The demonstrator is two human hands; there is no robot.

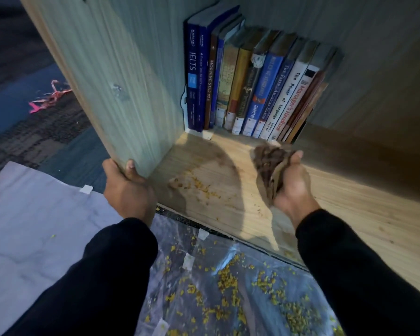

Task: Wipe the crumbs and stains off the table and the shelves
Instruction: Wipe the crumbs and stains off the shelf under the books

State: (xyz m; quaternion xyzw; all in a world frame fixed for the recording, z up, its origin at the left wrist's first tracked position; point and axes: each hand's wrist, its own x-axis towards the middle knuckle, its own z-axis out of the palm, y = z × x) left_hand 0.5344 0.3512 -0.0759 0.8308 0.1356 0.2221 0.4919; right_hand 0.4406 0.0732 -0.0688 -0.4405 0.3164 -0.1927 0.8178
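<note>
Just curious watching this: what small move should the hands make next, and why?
Probably bring the right hand with the brown cloth down and left onto the yellow crumbs on the shelf board and sweep them toward the front edge; crumbs still lie there.

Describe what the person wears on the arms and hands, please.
Both arms are covered by long black sleeves that end at the wrists. The left hand and the right hand are bare: no gloves, rings or watch show.
</note>
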